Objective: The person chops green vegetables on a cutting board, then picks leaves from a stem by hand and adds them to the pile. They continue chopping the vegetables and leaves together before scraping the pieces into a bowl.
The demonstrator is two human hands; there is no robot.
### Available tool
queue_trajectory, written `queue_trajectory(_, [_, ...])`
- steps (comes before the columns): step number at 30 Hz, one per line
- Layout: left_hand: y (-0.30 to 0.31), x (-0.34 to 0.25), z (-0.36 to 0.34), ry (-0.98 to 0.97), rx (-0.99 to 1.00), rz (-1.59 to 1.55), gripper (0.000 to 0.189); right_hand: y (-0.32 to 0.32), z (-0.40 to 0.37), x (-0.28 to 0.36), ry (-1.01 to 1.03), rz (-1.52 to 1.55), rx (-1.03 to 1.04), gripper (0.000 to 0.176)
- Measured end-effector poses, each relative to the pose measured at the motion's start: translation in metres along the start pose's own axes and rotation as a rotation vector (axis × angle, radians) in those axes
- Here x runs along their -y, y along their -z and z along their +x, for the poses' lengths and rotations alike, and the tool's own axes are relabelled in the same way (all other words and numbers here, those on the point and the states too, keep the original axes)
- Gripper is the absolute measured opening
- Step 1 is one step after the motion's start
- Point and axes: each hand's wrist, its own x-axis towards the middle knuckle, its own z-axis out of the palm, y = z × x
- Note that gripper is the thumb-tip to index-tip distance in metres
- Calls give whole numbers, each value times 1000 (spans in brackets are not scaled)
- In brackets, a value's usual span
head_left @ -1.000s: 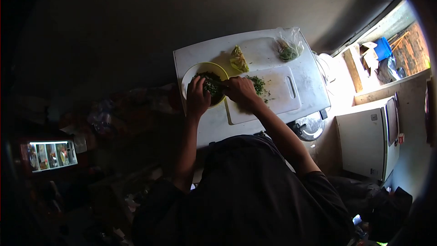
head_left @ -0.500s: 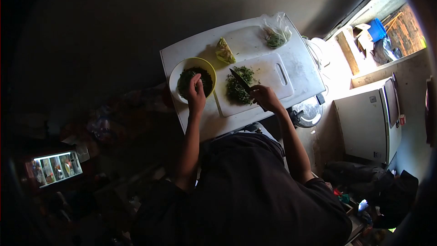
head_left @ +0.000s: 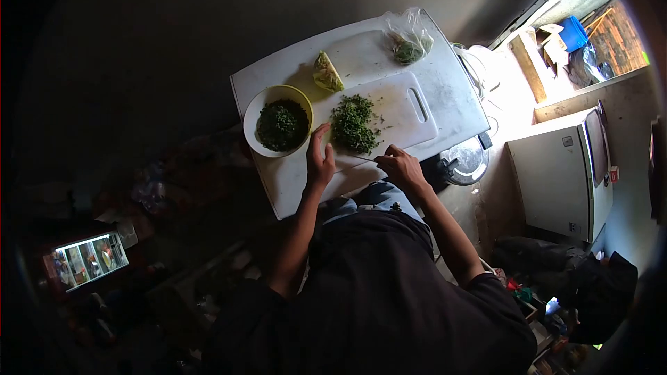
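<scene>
- Dim room, with daylight from an opening at upper right falling on a white table (head_left: pixel 451 107), which I watch from overhead.
- On the middle of the table lies a white cutting board (head_left: pixel 406 104), with a pile of chopped greens (head_left: pixel 352 123) on its left half.
- The left hand (head_left: pixel 319 161) is flat and open with straight, close-set fingers, and it holds nothing. It rests at the board's near left corner. Its fingertips reach the edge of the pile, though I cannot tell whether they touch. The forearm runs straight out from the body.
- The right hand (head_left: pixel 397 167) is curled into a fist at the board's near edge and grips a knife (head_left: pixel 361 157). The thin blade lies low and points toward the left hand. The elbow is bent outward.
- A yellow-rimmed bowl (head_left: pixel 251 107), just left of the board, is full of dark chopped leaves.
- At the table's far side are a pale green wedge (head_left: pixel 325 73) and a clear bag (head_left: pixel 408 42) of greens.
- A lidded pot (head_left: pixel 467 160) sits off the near right corner, and a lit screen (head_left: pixel 87 258) glows at lower left.
</scene>
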Motion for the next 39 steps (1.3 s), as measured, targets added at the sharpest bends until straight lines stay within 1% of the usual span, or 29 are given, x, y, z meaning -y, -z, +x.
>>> queue_trajectory(2, [-10, 15, -6, -21, -4, 54, 44, -5, 8, -8, 88, -74, -34, 17])
queue_trajectory(4, [-16, 28, -9, -17, 21, 89, 45, -3, 20, -20, 133, -86, -61, 19])
queue_trajectory(6, [-24, 40, -10, 19, 0, 148, 55, 0, 34, -30, 178, -102, -88, 20])
queue_trajectory(7, [-28, 45, -7, 16, -4, 148, 55, 2, 42, -35, 191, -126, -94, 21])
queue_trajectory(9, [-33, 55, -4, 15, -14, 182, 69, 0, 59, -47, 229, -134, -102, 23])
queue_trajectory(10, [-36, 58, -2, 17, -20, 184, 69, 0, 66, -51, 234, -133, -98, 23])
queue_trajectory(13, [-42, 60, 7, 6, 30, 234, 77, 4, 82, -54, 289, -120, -131, 23])
queue_trajectory(16, [-47, 60, 11, 30, 75, 187, 78, 12, 89, -52, 259, -122, -154, 23])
queue_trajectory(18, [-51, 61, 13, 14, 80, 189, 79, 22, 88, -54, 254, -122, -151, 21])
queue_trajectory(20, [-52, 63, 15, 44, 67, 174, 79, 29, 86, -57, 245, -119, -151, 20])
queue_trajectory(22, [-52, 66, 17, 30, 59, 195, 78, 33, 83, -67, 301, -53, -176, 15])
queue_trajectory(24, [-53, 69, 19, 17, 52, 213, 78, 43, 72, -68, 260, -19, -153, 15])
queue_trajectory(26, [-56, 73, 23, -57, 17, 253, 80, 55, 56, -58, -55, -32, -43, 16])
queue_trajectory(28, [-58, 72, 28, -89, 12, 294, 82, 46, 44, -63, -82, 2, -85, 18])
queue_trajectory(30, [-60, 72, 32, -117, 4, 336, 83, 34, 30, -61, -181, 149, -198, 20])
queue_trajectory(31, [-63, 72, 34, -109, -2, 386, 84, 26, 23, -57, -203, 156, -260, 21])
queue_trajectory(32, [-65, 71, 35, -101, -9, 436, 86, 18, 18, -51, -205, 154, -260, 21])
queue_trajectory(33, [-69, 70, 36, -101, -8, 434, 86, 8, 14, -47, -264, 151, -311, 20])
queue_trajectory(34, [-75, 68, 37, -69, 13, 332, 87, -2, 12, -44, -324, 147, -364, 20])
queue_trajectory(35, [-79, 67, 38, -38, 34, 229, 88, -12, 12, -40, -322, 150, -374, 19])
queue_trajectory(38, [-88, 64, 38, -54, 75, 265, 89, -30, 16, -23, -321, 116, -385, 19])
queue_trajectory(39, [-95, 69, 38, -64, 47, 224, 86, -32, 17, -15, -303, 167, -336, 16])
